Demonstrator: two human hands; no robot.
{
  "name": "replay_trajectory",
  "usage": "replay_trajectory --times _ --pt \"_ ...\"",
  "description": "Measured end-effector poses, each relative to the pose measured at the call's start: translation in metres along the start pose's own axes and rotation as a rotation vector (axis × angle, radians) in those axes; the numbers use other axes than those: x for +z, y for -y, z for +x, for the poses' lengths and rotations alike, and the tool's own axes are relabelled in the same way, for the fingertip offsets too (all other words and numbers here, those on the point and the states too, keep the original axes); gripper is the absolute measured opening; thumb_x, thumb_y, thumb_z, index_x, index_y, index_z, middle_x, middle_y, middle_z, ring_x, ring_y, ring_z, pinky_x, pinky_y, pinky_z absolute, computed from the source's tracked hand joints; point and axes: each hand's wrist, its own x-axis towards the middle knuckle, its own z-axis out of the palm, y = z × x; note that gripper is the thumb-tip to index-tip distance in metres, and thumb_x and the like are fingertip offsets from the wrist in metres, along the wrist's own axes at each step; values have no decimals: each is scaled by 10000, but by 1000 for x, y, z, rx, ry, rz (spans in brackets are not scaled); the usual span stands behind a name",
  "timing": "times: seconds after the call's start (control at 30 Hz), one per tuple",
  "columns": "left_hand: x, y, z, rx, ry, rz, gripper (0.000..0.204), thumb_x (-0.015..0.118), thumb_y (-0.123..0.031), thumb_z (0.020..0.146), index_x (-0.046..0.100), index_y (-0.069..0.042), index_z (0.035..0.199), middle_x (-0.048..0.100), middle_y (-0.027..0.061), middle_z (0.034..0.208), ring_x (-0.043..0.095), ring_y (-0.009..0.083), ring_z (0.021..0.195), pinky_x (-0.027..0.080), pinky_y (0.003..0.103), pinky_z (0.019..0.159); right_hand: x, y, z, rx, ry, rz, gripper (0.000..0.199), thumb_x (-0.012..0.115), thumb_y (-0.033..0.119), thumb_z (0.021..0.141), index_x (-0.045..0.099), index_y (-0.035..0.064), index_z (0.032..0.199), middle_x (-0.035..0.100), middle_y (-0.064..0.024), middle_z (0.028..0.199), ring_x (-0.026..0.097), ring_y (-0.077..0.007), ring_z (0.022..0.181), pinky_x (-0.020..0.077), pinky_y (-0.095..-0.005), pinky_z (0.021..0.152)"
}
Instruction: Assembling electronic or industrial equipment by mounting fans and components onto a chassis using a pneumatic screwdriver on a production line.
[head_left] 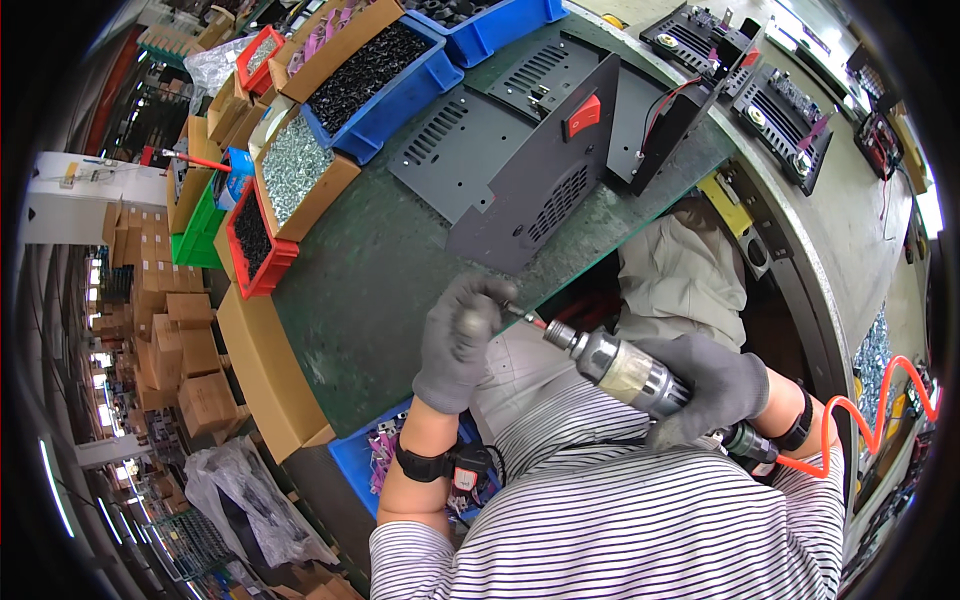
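Observation:
My right hand point(712, 388), in a grey glove, is wrapped around an air screwdriver point(625, 372) with an orange hose at its back end. The tool lies across my lap, its bit pointing up and left. My gloved left hand point(465, 335) is closed in a pinch at the tip of the bit; whatever sits between those fingers is too small to make out. Just beyond them a dark grey metal panel point(535, 185) stands upright, with a red rocker switch point(582, 118) and a round vent. A slotted flat plate point(450, 150) joins it behind.
Left on the green-topped bench point(335, 330) stand a red bin of black screws point(252, 240), a carton of silver screws point(297, 165) and a blue bin of black parts point(365, 85). More slotted panels point(785, 125) lie on the right. The orange hose point(850, 410) loops beside my right arm.

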Motion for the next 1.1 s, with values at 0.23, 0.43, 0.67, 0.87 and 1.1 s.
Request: replay_trajectory --times 0.23,0.43,0.67,0.87,1.1 --pt "-6 15 30 -83 -309 76 277 499 -268 947 585 -10 1001 516 -33 697 447 46 602 362 206 535 5 -37 -4 62 -240 42 587 800 238 693 514 0 1148 562 -48 848 509 -137 777 439 -280 728" --pt "3 51 50 203 -345 456 296 495 -244 938 564 31 1022 598 68 786 551 131 687 428 263 593 12 -43 5 66 -251 183 583 794 244 698 513 -7 1142 556 -39 851 500 -135 777 439 -283 729" --pt "10 42 49 297 -278 314 446 503 -384 942 556 53 1018 585 40 840 519 84 726 426 237 604 8 -45 4 109 -238 191 570 800 243 691 516 -13 1115 548 -31 861 490 -121 778 437 -281 720" --pt "8 48 49 310 -296 299 474 505 -401 937 556 62 1025 587 51 863 530 95 776 441 252 641 10 -48 5 47 -233 247 554 801 237 692 520 -7 1101 542 -31 864 483 -121 783 433 -280 725" --pt "14 37 48 330 -330 429 467 497 -396 936 573 58 1010 616 119 892 582 173 792 461 308 691 8 -47 5 38 -249 207 562 796 246 695 516 -6 1112 546 -37 879 488 -128 792 433 -284 738"
